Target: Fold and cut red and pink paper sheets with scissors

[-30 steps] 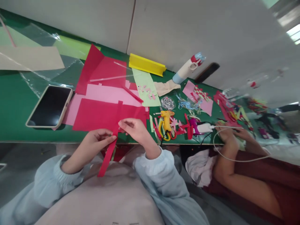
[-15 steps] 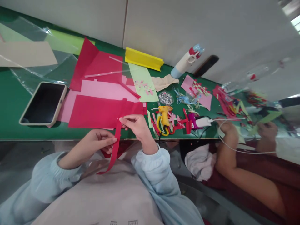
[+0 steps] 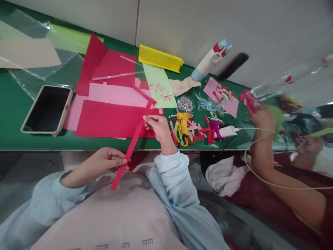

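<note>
A long red paper strip [image 3: 134,140] slants between my hands in front of the table's edge. My left hand [image 3: 111,159] pinches it low down, between thumb and fingers, with its free end hanging below. Higher up, my right hand [image 3: 157,125] pinches the strip near its upper part, over the red sheet. That red sheet [image 3: 104,119] lies flat on the green table, with a pink sheet [image 3: 114,93] partly under it. Close to my right hand are a yellow glue gun [image 3: 184,121], yellow-handled scissors [image 3: 178,135] and several paper scraps [image 3: 200,131].
A phone [image 3: 47,109] lies at the left, beside clear plastic film [image 3: 62,69]. Behind are a folded yellow piece [image 3: 160,58] and a bottle [image 3: 206,64]. A co-worker's arm [image 3: 264,146] reaches over the table at right, past a white cable [image 3: 249,166].
My right hand has moved right and slightly up, drawing the strip straighter and more slanted. The left hand keeps its pinch. The co-worker's near hand has moved up to red pieces.
</note>
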Demonstrator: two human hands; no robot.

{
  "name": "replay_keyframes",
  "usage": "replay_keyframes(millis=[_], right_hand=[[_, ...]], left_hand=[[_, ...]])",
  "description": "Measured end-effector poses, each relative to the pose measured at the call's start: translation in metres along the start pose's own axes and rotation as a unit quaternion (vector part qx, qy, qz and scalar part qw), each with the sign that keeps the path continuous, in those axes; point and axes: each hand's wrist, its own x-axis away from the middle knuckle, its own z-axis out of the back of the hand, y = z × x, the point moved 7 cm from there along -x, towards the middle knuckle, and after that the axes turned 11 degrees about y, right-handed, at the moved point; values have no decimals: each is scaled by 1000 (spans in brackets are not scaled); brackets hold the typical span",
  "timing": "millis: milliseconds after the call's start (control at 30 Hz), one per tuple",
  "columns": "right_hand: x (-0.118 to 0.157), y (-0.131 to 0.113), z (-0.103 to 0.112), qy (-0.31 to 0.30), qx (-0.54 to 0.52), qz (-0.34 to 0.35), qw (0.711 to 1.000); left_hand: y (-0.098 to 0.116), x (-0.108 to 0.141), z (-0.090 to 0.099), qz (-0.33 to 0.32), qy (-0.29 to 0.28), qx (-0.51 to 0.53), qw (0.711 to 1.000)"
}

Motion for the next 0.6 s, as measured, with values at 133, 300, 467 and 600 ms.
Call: replay_keyframes(millis=[133, 300, 467, 600], right_hand=[[-4, 4, 2, 7, 4, -6, 1000], [-3, 8, -3, -24, 9, -18, 999], [9, 9, -18, -94, 8, -32, 995], [21, 10, -33, -142, 3, -60, 988]], left_hand=[[-12, 2, 4, 7, -13, -6, 1000], [-18, -3, 10, -23, -20, -59, 998], [4, -11, 22, -84, 69, -65, 992], [31, -14, 30, -152, 163, -63, 973]])
